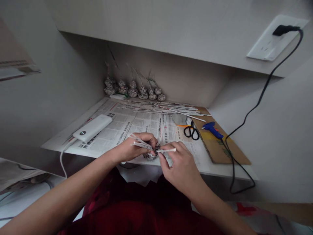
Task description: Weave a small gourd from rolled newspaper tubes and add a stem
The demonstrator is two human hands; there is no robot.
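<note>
At the front edge of the newspaper-covered board, a small woven piece of rolled newspaper point(150, 156) sits mostly hidden behind my fingers. My left hand point(139, 147) is closed on it, and several thin paper strands point(139, 141) stick out from that grip to the left. From the other side, my right hand point(177, 160) pinches a rolled paper strip point(168, 150) whose pale end points right. The strip runs into the top of the woven piece, between my two hands.
Several gourd-shaped woven pieces point(132, 89) stand along the back wall. Paper sticks point(166, 107) lie before them. A white power bank point(93, 127) is at left. Black-handled scissors point(191, 132) and a blue glue gun point(212, 129) on cardboard point(220, 150) are at right; its black cord point(254, 104) hangs nearby.
</note>
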